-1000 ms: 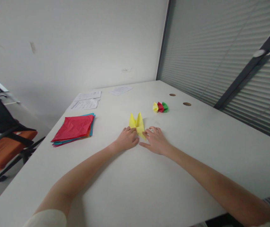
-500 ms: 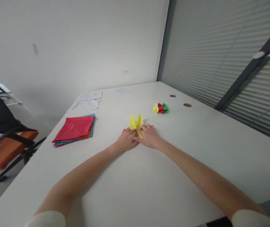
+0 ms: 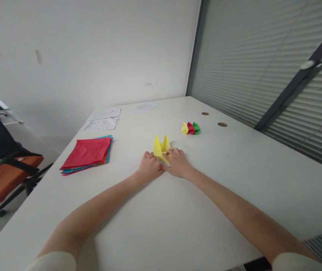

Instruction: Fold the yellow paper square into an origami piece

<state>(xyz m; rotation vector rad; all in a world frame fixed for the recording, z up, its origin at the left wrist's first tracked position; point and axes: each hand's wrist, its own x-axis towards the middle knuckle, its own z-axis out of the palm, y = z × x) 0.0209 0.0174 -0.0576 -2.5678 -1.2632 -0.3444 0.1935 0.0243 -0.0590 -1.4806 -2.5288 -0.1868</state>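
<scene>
White table [image 3: 177, 210]: both hands press yellow paper [image 3: 161, 145].

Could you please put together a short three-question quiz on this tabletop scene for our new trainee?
1. True or false: both hands press on the yellow folded paper.
2. Which colour tops the paper stack beside the left hand? A blue, B red, C green.
3. How many small folded pieces lie in a row beyond the right hand?

Key:
1. True; its two points stand up past the fingers.
2. B.
3. Three: yellow, red, green, on the white table.
</scene>
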